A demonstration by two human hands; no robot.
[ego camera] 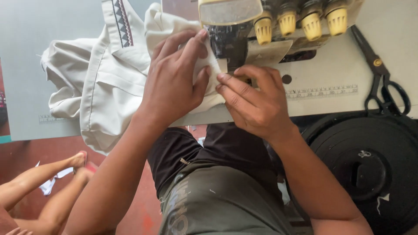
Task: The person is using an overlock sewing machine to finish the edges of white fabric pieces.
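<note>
A white garment with a patterned trim band lies bunched on the sewing table, draping over its front edge. My left hand presses flat on the cloth just left of the sewing machine's needle area. My right hand pinches the cloth's edge with thumb and fingers right in front of the needle. The two hands almost touch. The needle itself is hidden behind the fingers and the dark machine head.
Black scissors lie at the table's right edge. Four yellow thread knobs sit on the machine top. A ruler strip runs along the table. A black round machine part is at lower right. Another person's legs are at lower left.
</note>
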